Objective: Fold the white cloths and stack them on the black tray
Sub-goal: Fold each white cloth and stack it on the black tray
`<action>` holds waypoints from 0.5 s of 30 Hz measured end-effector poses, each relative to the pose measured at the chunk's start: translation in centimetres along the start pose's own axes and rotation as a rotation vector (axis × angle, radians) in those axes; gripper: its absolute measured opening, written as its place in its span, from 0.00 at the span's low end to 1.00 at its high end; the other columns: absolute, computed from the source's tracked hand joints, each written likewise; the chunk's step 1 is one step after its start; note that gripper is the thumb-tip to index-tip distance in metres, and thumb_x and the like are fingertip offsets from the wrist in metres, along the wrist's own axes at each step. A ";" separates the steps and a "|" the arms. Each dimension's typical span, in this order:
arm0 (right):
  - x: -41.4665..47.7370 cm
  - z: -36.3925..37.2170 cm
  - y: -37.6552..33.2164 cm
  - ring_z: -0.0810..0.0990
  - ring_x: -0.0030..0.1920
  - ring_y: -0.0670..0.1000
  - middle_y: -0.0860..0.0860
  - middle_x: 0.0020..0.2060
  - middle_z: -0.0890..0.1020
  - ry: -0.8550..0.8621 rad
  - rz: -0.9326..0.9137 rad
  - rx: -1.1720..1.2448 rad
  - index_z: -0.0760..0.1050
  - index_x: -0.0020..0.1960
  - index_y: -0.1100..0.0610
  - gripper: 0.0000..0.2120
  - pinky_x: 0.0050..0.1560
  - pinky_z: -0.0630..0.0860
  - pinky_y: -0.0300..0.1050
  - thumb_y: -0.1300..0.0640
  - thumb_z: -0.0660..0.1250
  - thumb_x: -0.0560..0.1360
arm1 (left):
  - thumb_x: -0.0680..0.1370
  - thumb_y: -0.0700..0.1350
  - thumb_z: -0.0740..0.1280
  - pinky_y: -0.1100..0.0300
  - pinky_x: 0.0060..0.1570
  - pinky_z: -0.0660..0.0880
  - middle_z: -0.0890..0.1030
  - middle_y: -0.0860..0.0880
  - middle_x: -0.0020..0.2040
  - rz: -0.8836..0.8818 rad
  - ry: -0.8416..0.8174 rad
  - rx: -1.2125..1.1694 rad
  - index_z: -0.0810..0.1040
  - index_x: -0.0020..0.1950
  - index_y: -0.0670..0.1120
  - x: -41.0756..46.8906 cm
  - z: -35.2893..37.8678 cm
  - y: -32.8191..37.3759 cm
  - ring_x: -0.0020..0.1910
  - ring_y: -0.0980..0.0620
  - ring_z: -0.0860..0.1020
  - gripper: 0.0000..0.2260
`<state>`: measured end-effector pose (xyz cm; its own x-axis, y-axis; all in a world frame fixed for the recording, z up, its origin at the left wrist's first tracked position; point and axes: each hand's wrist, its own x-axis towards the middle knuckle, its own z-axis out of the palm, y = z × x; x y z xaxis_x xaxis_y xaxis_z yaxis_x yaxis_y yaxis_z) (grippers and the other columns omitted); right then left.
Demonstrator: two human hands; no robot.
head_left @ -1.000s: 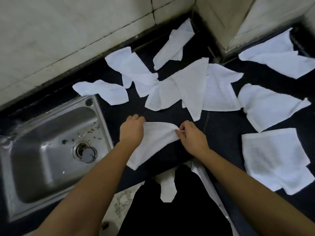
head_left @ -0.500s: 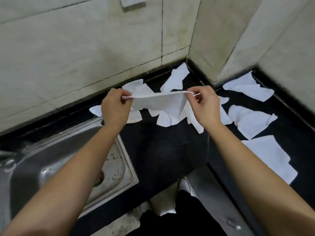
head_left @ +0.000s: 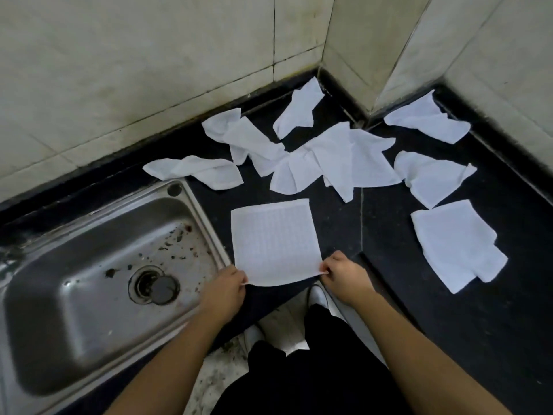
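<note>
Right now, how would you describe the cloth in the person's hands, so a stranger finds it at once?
Start at the steel sink; right of it, on the black counter, lies one white cloth. It alone is spread flat, its near corners pinched by left hand and right hand; the other cloths lie rumpled.

got both arms stretched forward here, forearms bare, left hand (head_left: 223, 290) and right hand (head_left: 344, 277) knuckles up and level, each one pinching a near corner of the cloth (head_left: 275, 241)
</note>
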<state>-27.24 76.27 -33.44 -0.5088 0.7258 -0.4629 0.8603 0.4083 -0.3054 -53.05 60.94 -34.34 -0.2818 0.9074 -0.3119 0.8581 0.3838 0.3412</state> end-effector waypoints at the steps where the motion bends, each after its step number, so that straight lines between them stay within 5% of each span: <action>1: -0.6 1.0 0.3 0.80 0.52 0.58 0.51 0.56 0.74 -0.012 0.020 0.000 0.76 0.56 0.51 0.08 0.45 0.75 0.49 0.51 0.63 0.79 | 0.73 0.40 0.71 0.54 0.39 0.75 0.78 0.49 0.46 0.013 0.014 0.006 0.80 0.45 0.46 -0.9 0.8 0.2 0.47 0.46 0.78 0.03; 4: -1.7 2.0 0.7 0.79 0.54 0.57 0.51 0.56 0.75 -0.034 0.025 0.003 0.75 0.56 0.51 0.09 0.47 0.74 0.49 0.50 0.63 0.79 | 0.62 0.38 0.80 0.58 0.28 0.73 0.78 0.50 0.39 0.114 0.053 0.087 0.80 0.37 0.47 -2.2 1.5 0.5 0.39 0.47 0.78 0.12; 7: -2.0 2.1 1.0 0.79 0.55 0.56 0.50 0.56 0.76 -0.053 0.003 -0.008 0.75 0.57 0.50 0.09 0.49 0.74 0.48 0.50 0.63 0.78 | 0.58 0.38 0.82 0.60 0.28 0.72 0.78 0.51 0.36 0.191 0.097 0.119 0.81 0.35 0.47 -2.7 1.3 0.5 0.36 0.48 0.78 0.13; 11: -1.8 1.4 1.0 0.80 0.53 0.54 0.49 0.53 0.78 -0.033 -0.022 0.020 0.78 0.55 0.50 0.08 0.49 0.74 0.47 0.52 0.65 0.77 | 0.69 0.38 0.77 0.58 0.37 0.74 0.81 0.50 0.42 0.126 0.039 -0.003 0.84 0.43 0.47 -2.7 1.5 -0.1 0.43 0.47 0.79 0.07; 15: -0.2 -0.7 0.6 0.80 0.46 0.53 0.49 0.47 0.78 0.073 -0.013 0.188 0.81 0.51 0.52 0.07 0.48 0.76 0.48 0.52 0.67 0.77 | 0.77 0.43 0.70 0.60 0.44 0.71 0.81 0.54 0.46 -0.186 0.057 -0.356 0.81 0.53 0.48 -1.4 -0.2 -0.1 0.45 0.53 0.78 0.05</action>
<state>-26.63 76.78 -32.95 -0.5102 0.7624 -0.3981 0.8288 0.3121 -0.4644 -52.80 59.62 -33.77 -0.4505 0.8209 -0.3510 0.5907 0.5688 0.5722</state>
